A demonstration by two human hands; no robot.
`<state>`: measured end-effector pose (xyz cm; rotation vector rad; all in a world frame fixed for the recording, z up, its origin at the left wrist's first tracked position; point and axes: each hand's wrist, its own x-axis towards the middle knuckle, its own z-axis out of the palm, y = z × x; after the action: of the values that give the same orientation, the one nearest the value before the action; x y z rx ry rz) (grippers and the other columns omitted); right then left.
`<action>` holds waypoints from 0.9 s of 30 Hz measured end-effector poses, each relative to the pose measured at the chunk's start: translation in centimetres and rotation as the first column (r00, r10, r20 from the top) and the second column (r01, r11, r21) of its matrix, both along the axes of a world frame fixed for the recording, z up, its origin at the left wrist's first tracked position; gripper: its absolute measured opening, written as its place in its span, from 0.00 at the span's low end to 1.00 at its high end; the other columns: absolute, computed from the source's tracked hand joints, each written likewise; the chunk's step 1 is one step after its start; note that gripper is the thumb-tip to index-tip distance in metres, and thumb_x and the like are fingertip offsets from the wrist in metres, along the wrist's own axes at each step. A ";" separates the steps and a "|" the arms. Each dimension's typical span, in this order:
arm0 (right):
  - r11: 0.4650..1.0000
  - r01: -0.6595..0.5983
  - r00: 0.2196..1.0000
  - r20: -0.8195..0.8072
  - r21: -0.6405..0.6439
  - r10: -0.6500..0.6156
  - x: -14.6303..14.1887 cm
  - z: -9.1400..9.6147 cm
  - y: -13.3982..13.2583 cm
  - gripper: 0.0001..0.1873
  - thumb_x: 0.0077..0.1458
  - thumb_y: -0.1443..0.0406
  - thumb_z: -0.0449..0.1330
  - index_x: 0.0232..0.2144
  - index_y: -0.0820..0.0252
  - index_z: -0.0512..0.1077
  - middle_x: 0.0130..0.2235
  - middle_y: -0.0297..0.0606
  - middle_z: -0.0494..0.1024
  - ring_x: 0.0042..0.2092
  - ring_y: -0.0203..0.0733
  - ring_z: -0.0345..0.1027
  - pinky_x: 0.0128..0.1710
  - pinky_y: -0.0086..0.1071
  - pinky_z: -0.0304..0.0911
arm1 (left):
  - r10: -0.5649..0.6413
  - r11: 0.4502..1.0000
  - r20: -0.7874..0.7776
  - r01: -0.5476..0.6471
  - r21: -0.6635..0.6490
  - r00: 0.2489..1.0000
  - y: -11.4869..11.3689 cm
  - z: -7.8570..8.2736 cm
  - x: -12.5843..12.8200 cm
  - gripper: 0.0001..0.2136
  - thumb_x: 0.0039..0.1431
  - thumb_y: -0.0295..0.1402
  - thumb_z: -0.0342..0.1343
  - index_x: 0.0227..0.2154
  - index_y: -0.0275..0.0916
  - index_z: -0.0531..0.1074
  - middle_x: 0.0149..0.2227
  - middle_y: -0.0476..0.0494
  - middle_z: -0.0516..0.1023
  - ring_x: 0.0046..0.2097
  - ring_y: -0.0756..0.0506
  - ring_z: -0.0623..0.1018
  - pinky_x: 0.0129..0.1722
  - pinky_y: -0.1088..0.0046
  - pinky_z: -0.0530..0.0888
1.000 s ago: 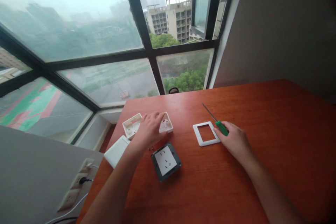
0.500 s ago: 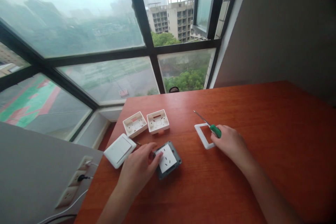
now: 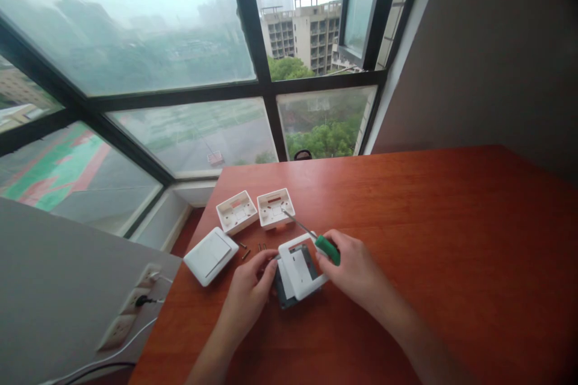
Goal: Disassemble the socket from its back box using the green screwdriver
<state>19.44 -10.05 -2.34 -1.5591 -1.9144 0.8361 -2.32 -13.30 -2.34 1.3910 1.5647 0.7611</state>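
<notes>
My left hand (image 3: 251, 281) is closed on the left edge of a wall socket (image 3: 285, 281) with a white face and a dark grey frame. My right hand (image 3: 354, 258) grips a screwdriver (image 3: 329, 249) with a green handle, its shaft pointing up and left. The same hand also holds a white cover frame (image 3: 303, 293), which is over the socket and covers part of its face. Whether the frame touches the socket I cannot tell. Several screws (image 3: 246, 254) lie on the table just beyond my left hand.
Two white open mounting boxes (image 3: 236, 213) stand side by side toward the table's far left. A white wall switch (image 3: 211, 257) lies near the left edge of the reddish wooden table (image 3: 428, 210). Windows rise behind it, and wall outlets (image 3: 118, 331) with plugged cables are at the lower left.
My right hand has moved left with the screwdriver and has brought the white cover frame from the table over the socket. My left hand has shifted slightly right, uncovering the screws.
</notes>
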 end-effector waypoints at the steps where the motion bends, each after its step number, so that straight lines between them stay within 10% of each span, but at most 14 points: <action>1: 1.000 -0.013 1.000 0.004 -0.005 0.013 -0.5 0.0 -0.3 0.04 0.54 0.63 0.57 0.33 0.56 0.70 0.34 0.38 0.77 0.36 0.43 0.71 0.36 0.32 0.59 | 0.018 1.000 0.042 -0.017 -0.018 0.999 0.0 0.0 0.1 0.21 0.60 0.47 0.51 0.45 0.35 0.73 0.28 0.47 0.76 0.22 0.48 0.72 0.20 0.75 0.69; 19: 0.994 -0.101 0.984 -0.150 -0.044 0.093 -1.4 -0.9 -1.2 0.09 0.55 0.66 0.56 0.38 0.58 0.73 0.38 0.40 0.80 0.39 0.44 0.72 0.39 0.33 0.62 | 0.024 0.998 0.160 -0.015 -0.055 0.987 -0.4 -0.4 -0.2 0.21 0.57 0.46 0.56 0.48 0.36 0.70 0.35 0.44 0.75 0.32 0.46 0.74 0.21 0.77 0.71; 27: 0.997 -0.076 0.992 -0.099 -0.021 0.074 0.4 -1.2 -0.4 0.06 0.55 0.65 0.55 0.31 0.57 0.73 0.29 0.35 0.77 0.30 0.41 0.69 0.32 0.31 0.58 | 0.248 0.964 0.100 -0.236 -0.119 0.964 -2.7 0.8 -4.4 0.25 0.51 0.51 0.59 0.47 0.38 0.71 0.31 0.48 0.75 0.26 0.49 0.71 0.19 0.78 0.67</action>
<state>19.82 -10.48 -3.54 -1.4405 -1.9088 0.9546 -6.77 -15.98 -1.51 1.0718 1.6778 0.8741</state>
